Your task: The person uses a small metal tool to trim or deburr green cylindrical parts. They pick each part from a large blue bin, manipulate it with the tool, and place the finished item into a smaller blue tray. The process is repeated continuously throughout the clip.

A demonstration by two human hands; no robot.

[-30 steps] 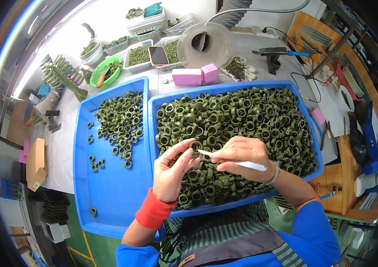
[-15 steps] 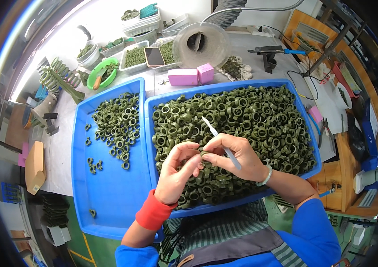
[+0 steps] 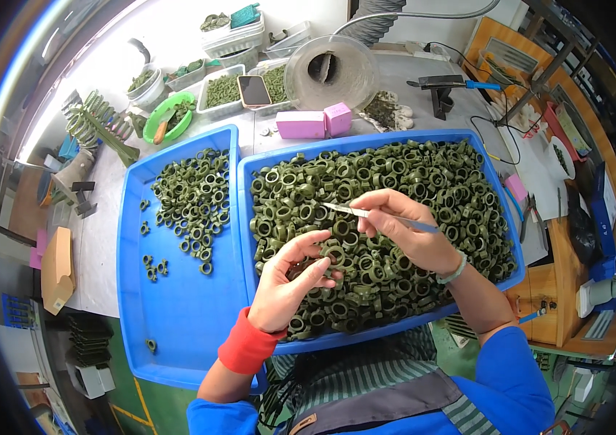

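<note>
My left hand (image 3: 283, 284), red band at the wrist, pinches a dark green ring-shaped part (image 3: 334, 254) between thumb and fingers. To its upper right, my right hand (image 3: 418, 241) grips a slim craft knife (image 3: 421, 225) with a pale handle; its blade points left, a little above the ring and apart from it. Both hands are over the right blue tray (image 3: 395, 137), which is heaped with similar green rings (image 3: 431, 196). Beside it on the left, another blue tray (image 3: 185, 312) holds a smaller pile of rings (image 3: 192, 196) toward its far end and a few strays.
Behind the trays are pink blocks (image 3: 301, 125), a phone (image 3: 254, 91) on tubs of small green pieces, a green bowl (image 3: 170, 116) and a clear round container (image 3: 330, 76). A clamp-like black tool (image 3: 441, 94) and cables occupy the back right. A cardboard box (image 3: 57, 272) is at left.
My right hand has drawn away from the left, moving up and right. The knife has swung from pointing up-left to lying nearly level. The ring stays in my left hand, now more exposed.
</note>
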